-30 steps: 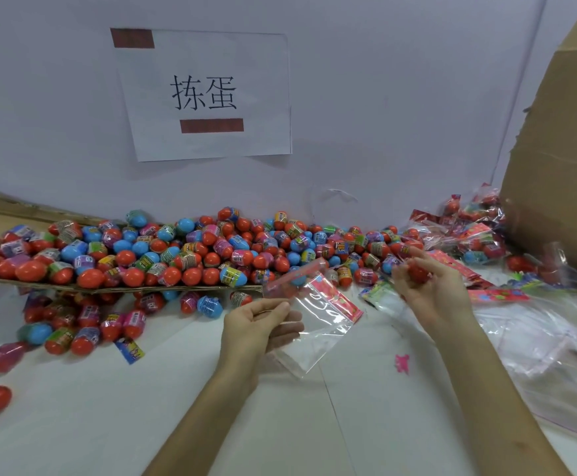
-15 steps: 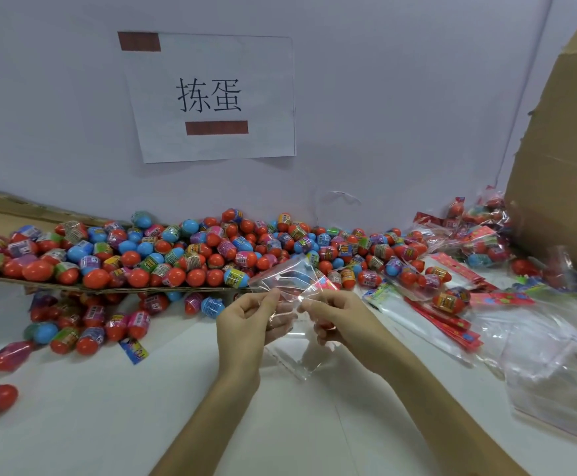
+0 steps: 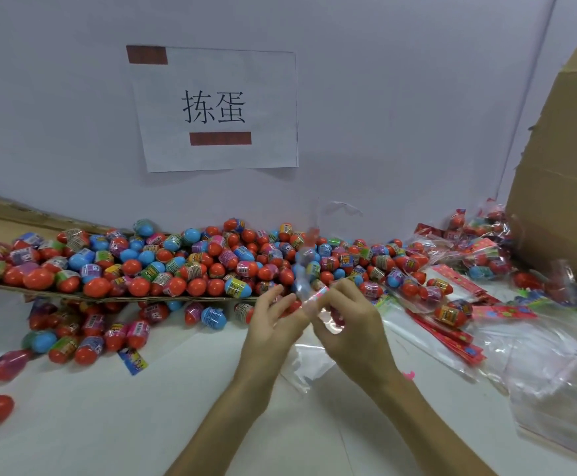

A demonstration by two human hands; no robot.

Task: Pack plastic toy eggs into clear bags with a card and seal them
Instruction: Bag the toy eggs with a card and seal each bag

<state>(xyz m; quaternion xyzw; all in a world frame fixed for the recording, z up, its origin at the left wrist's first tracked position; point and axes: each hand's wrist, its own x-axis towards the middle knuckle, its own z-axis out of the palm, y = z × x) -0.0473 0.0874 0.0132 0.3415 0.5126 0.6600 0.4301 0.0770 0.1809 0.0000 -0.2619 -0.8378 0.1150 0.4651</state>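
your right hand (image 3: pixel 352 333) pinches the clear bag (image 3: pixel 311 364) near its top, fingers curled on the pink card (image 3: pixel 318 293) edge. your left hand (image 3: pixel 271 326) meets it from the other side, fingers loosely straight; can't tell whether it grips the film. the bag hangs between both hands, just above the white table (image 3: pixel 108 424), its upper part blurred. behind: a heap of toy eggs (image 3: pixel 163 266) on a cardboard sheet (image 3: pixel 108 298), more spilled beneath. to the right: packed bags (image 3: pixel 452 269), red cards (image 3: pixel 452 334), loose clear bags (image 3: pixel 555 389).
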